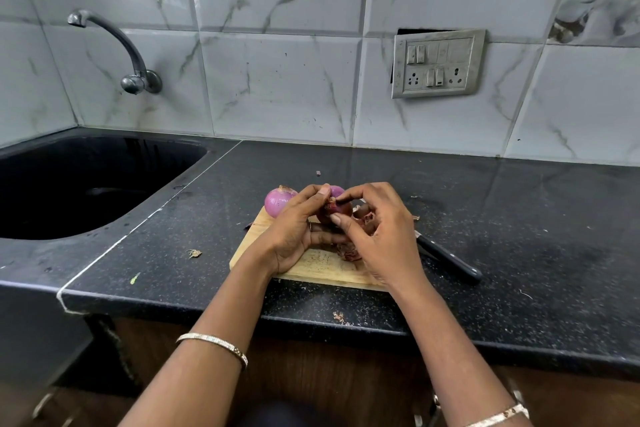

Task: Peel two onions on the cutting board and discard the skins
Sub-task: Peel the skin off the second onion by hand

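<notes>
A wooden cutting board [311,270] lies on the black counter. A peeled purple onion [277,202] rests at the board's far left corner. My left hand [294,229] grips a second onion [337,206] above the board; brown skin still covers part of it. My right hand [377,232] pinches a bit of skin at that onion's top between thumb and fingers. Loose red-brown skins [349,250] lie on the board under my hands, partly hidden.
A black-handled knife [450,258] lies on the counter just right of the board. A dark sink [86,184] with a wall tap [114,45] sits at the left. Skin scraps [194,253] dot the counter. A switch plate [438,62] is on the tiled wall.
</notes>
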Action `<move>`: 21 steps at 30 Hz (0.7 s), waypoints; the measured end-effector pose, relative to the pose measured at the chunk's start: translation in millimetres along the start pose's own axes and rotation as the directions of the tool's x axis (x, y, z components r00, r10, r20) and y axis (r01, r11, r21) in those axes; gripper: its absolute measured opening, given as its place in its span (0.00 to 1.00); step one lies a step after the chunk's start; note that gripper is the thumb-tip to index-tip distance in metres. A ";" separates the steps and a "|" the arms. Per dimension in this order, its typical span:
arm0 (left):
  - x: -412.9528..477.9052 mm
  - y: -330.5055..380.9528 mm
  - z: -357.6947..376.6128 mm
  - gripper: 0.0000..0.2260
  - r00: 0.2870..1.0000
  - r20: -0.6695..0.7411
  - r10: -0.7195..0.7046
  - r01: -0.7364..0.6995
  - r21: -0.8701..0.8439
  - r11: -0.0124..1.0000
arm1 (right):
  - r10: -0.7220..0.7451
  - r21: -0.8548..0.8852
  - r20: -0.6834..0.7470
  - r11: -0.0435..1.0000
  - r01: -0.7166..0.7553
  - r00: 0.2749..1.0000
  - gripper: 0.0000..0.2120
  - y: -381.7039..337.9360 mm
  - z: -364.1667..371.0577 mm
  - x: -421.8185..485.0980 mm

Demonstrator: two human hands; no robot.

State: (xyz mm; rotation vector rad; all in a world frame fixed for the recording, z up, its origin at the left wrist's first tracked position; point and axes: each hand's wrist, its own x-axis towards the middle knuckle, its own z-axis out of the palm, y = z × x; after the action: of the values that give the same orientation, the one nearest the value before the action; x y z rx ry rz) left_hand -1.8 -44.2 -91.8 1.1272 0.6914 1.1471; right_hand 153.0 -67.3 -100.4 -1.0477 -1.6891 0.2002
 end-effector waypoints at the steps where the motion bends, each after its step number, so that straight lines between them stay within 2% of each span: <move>1: -0.2 0.1 0.2 0.13 1.000 0.002 -0.003 0.003 -0.010 1.000 | -0.002 0.004 -0.006 1.000 0.002 1.000 0.12 0.6 0.4 0.0; 5: 0.3 0.2 0.3 0.15 1.000 0.004 -0.003 0.003 -0.022 1.000 | -0.030 0.001 -0.028 1.000 0.030 0.999 0.09 0.7 0.9 0.3; 10: 1.5 -1.0 -0.4 0.11 1.000 -0.008 -0.006 0.005 -0.019 1.000 | -0.040 0.004 -0.032 0.999 0.040 0.999 0.06 0.8 0.4 0.0; 15: 1.1 -0.9 1.3 0.19 1.000 -0.030 0.002 -0.002 -0.011 1.000 | -0.049 -0.021 -0.003 0.999 0.049 0.999 0.06 2.3 1.2 0.3; 21: 2.6 -1.7 -0.1 0.22 0.999 -0.048 0.000 -0.001 -0.028 1.000 | -0.056 -0.084 0.067 0.995 0.061 0.996 0.06 2.9 3.2 1.0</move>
State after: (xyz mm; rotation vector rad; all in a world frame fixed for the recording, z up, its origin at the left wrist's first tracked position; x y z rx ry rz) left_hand -0.5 -41.7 -93.1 1.0791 0.7100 1.1843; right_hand 151.8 -63.6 -102.7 -1.0634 -1.7980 0.1259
